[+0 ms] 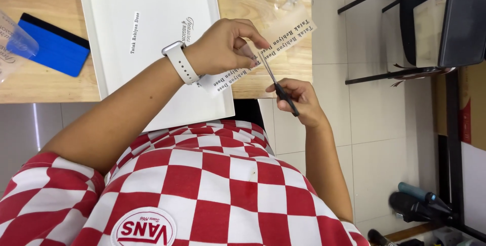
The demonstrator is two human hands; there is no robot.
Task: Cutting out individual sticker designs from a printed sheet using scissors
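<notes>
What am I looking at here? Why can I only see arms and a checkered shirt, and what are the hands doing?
The camera sits on a person's head and looks down, so you see their own red-and-white shirt and both arms. The left hand, with a white watch on its wrist, pinches a clear strip with dark lettering. The right hand holds small scissors, blades against the strip. Below lies a wooden table with a white tray and a blue scraper.
</notes>
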